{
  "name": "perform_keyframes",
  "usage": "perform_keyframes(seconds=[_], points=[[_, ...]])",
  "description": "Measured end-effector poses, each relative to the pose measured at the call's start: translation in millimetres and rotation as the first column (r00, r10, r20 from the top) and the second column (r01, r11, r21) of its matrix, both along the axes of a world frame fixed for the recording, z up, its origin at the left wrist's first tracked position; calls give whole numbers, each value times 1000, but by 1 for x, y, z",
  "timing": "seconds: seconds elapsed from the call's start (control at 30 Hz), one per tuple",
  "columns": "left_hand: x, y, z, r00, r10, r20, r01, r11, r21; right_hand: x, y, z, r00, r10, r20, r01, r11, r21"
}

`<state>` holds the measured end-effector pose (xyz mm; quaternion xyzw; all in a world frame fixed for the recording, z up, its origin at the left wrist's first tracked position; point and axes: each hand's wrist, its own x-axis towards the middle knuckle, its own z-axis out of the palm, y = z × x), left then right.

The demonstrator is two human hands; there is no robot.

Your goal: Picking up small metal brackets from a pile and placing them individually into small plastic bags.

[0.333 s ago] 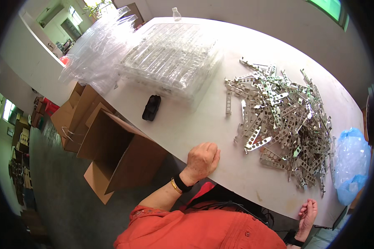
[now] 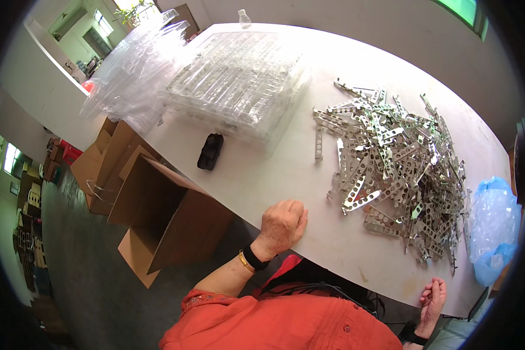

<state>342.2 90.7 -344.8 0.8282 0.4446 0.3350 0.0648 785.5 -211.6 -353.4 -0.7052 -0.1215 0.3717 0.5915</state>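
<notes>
My left hand (image 2: 283,225) rests at the table's near edge, curled into a loose fist with nothing showing in it. Farther right, my right hand (image 2: 433,298) lies at the same edge with its fingers bent inward; I see no object in it. Just beyond it spreads a heap of perforated metal strips (image 2: 391,169), tangled over one another. Past my left hand is a small black plastic piece (image 2: 210,151). Behind that piece sit stacked clear plastic trays (image 2: 233,81) holding rows of parts.
Clear plastic sheets or bags (image 2: 131,76) are piled at the back left. Open cardboard boxes (image 2: 169,216) stand beside the white table (image 2: 262,181) on the left. A blue plastic bag (image 2: 496,221) lies at the right edge. A small clear bottle (image 2: 244,20) stands at the far edge.
Neither hand has visibly moved on the table. The whole view has shifted very slightly.
</notes>
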Motion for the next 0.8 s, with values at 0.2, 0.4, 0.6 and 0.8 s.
perform_keyframes(seconds=[0.2, 0.4, 0.6, 0.8], points=[[-1, -1, 0, 1000, 5, 1, -5, 1000, 0, -3, 1, 2, 1000, -6, -3, 6, 1000, -2], [2, 1, -7, 999, -28, -22, 27, 999, -24, -14, -1, 12, 1000, -13, -15, 13, 1000, -22], [1, -1, -10, 999, 41, -30, -42, 998, -48, -18, 14, 26, 999, 15, -40, -16, 999, -37], [7, -1, -8, 999, 16, -49, -19, 998, -60, -24, 12, 31, 996, 5, -87, -1, 999, 39]])
